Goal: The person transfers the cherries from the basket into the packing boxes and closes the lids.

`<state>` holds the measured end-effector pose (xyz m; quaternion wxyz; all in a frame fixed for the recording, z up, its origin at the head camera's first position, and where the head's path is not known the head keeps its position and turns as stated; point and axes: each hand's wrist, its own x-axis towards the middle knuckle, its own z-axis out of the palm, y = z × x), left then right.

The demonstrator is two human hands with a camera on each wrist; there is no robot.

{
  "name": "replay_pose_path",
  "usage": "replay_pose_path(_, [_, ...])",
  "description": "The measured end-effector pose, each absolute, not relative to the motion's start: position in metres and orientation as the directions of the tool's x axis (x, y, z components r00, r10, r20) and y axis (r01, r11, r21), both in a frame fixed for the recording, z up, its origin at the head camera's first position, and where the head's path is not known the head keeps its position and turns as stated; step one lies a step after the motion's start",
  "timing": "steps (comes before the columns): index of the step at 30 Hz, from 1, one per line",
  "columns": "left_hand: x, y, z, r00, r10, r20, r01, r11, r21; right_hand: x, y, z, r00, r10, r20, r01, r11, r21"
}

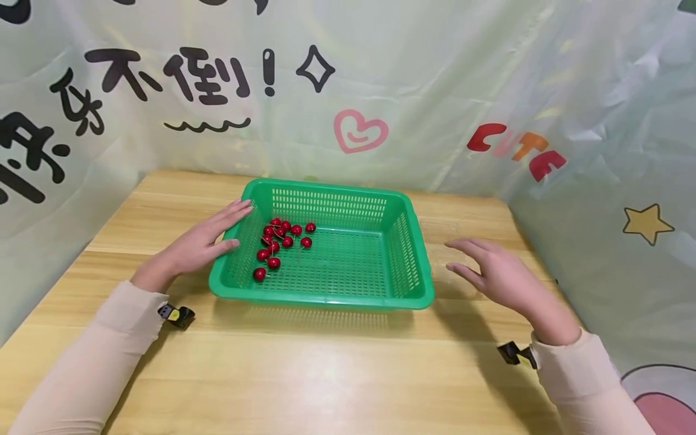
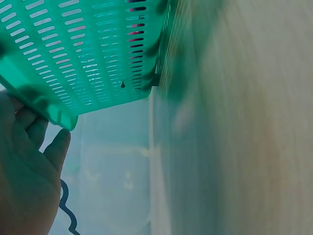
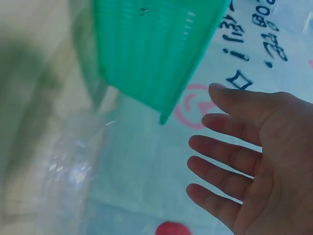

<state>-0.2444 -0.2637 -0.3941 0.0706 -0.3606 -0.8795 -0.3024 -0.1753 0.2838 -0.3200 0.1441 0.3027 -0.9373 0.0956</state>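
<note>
Basket: one, green, slotted, on the table (image 1: 304, 386); its rim (image 1: 326, 300) runs all the way round
Cherries (image 1: 273, 263): about thirteen, red, some with stems; a few overlap, so the count may be off by one; all in the basket's left half
Left hand (image 1: 201, 244): at the basket's left side, fingers extended and laid against the rim, thumb apart; touching without clenching
Right hand (image 1: 502, 272): right of the basket, well apart from it; fingers loosely bent and spread, grasping nothing
Basket to hands: between the two, the left in contact; cherries nearer the left hand, inside the rim from it
Clear item (image 3: 68, 181): one, see-through, on the table near the right hand; outline too faint to name
Sleeves (image 1: 81, 368): two, pale, each with a small black-and-yellow device (image 1: 176, 315) at the cuff
Wall cloth (image 1: 435, 72): black "快乐", "不倒!"; coloured "CUTE"; one pink heart (image 1: 361, 131), one yellow star (image 1: 649, 224)
</note>
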Motion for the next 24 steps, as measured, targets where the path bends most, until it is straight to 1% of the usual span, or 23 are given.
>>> replay_pose_path(4, [-0.244,-0.263,-0.394,-0.733,0.593,0.334,0.675,0.568,0.472,-0.181,0.267,-0.303,-0.754,-0.562,0.339,-0.623,0.776,-0.098])
replay_pose_path(9, [-0.245,-0.263,-0.392,-0.717,0.601,0.353,0.694,0.572,0.438,-0.192,0.241,-0.281,-0.768,-0.556,0.318,-0.618,0.773,-0.144])
replay_pose_path(12, [-0.244,-0.264,-0.389,-0.712,0.602,0.362,0.7,0.576,0.421,-0.203,0.225,-0.27,-0.768,-0.557,0.315,-0.627,0.756,-0.191])
replay_pose_path(17, [-0.245,-0.264,-0.389,-0.697,0.616,0.366,0.716,0.575,0.397,-0.219,0.202,-0.261,-0.772,-0.537,0.341,-0.632,0.707,-0.318])
replay_pose_path(24, [-0.245,-0.264,-0.388,-0.694,0.625,0.356,0.72,0.594,0.36,-0.235,0.171,-0.258,-0.798,-0.494,0.345,-0.601,0.621,-0.503])
